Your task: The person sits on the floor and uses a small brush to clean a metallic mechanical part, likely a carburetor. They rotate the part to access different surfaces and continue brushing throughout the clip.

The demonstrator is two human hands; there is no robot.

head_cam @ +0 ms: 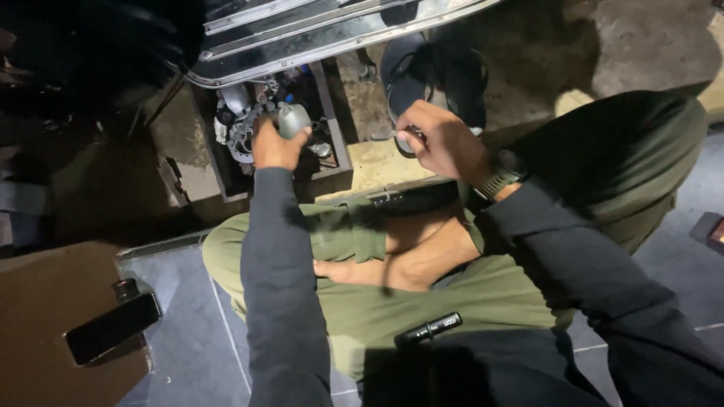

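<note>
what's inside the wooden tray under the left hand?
In the wooden tray lie metal parts: a toothed disc and small fittings. The left hand, holding a grey rounded part, covers the tray's middle; the rest is too dark.

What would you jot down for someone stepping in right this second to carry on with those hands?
Left hand: closed in a grip on a small rounded grey metal part, held over the box of parts.
Right hand: closed on a slim tool; its tip is too small to identify.
Things: the wooden box of metal parts sits on the ground ahead, under a shiny metal frame. A black torch-like cylinder lies on the lap. A dark phone lies on the brown surface at left.
Done: the part is out and in hand.
Left: tool and part are still apart.
</note>
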